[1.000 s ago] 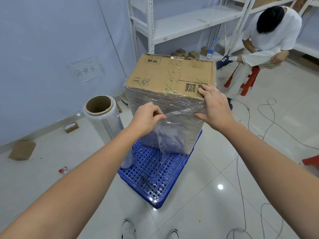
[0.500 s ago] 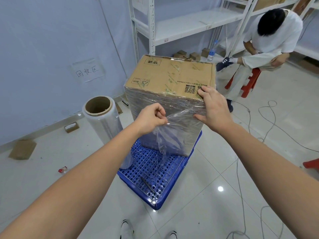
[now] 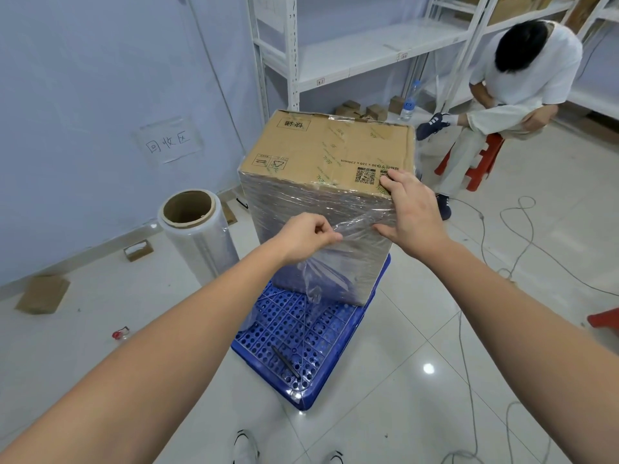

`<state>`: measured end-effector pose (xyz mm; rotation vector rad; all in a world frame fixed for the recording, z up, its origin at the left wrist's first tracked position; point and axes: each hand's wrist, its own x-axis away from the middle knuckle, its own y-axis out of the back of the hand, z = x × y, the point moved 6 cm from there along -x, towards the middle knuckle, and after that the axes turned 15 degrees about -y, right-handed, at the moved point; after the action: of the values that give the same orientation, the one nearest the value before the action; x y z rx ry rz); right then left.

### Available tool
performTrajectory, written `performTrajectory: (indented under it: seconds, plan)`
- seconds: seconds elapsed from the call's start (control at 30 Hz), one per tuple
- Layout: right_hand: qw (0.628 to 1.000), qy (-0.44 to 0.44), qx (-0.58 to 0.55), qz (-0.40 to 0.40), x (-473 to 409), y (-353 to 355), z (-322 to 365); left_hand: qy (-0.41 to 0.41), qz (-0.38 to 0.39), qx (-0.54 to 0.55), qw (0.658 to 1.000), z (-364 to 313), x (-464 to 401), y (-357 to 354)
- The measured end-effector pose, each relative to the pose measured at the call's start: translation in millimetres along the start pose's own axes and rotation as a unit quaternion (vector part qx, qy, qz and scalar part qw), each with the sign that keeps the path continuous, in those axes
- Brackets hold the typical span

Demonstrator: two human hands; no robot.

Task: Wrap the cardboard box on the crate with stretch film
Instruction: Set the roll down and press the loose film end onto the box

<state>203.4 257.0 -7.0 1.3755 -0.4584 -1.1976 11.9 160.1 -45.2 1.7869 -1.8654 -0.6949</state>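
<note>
A tall cardboard box [image 3: 331, 152] stands on a blue perforated crate [image 3: 301, 346]. Clear stretch film [image 3: 301, 202] covers its sides. My left hand [image 3: 303, 237] pinches a loose tail of film [image 3: 311, 279] that hangs down over the near face toward the crate. My right hand [image 3: 410, 212] lies flat with straight fingers on the box's near right corner, fingertips on the top edge, thumb on the film. A large roll of stretch film [image 3: 197, 236] stands upright on the floor left of the crate.
A seated person [image 3: 516, 92] on a red stool [image 3: 475, 162] is behind the box at right. White shelving [image 3: 335, 61] stands at the back. Cables [image 3: 522, 236] trail over the floor at right. Small cardboard pieces [image 3: 43, 293] lie at left. A dark pen-like tool [image 3: 284, 361] lies on the crate.
My left hand has drawn the film tail slightly toward me and to the left, away from the box face. My right hand has stayed on the corner.
</note>
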Motion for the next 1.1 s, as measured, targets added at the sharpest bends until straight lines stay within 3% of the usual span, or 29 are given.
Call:
performTrajectory:
  seconds: [0.23,0.47,0.67,0.77,1.1]
  plan:
    - [1.000,-0.004,-0.003,-0.002,0,0,0,0.004,-0.109,0.039,0.993,-2,2,12]
    - [1.000,-0.004,-0.005,-0.002,1,1,1,-0.006,-0.108,-0.022,0.994,-7,6,21]
    - [1.000,-0.008,-0.006,0.001,0,0,0,-0.030,0.011,-0.033,0.999,-8,7,15]
    - [1.000,-0.003,-0.014,-0.004,1,2,2,-0.033,0.060,-0.115,0.991,-1,11,15]
    - [1.000,-0.003,-0.014,-0.002,2,3,2,-0.007,0.102,-0.240,0.965,11,14,21]
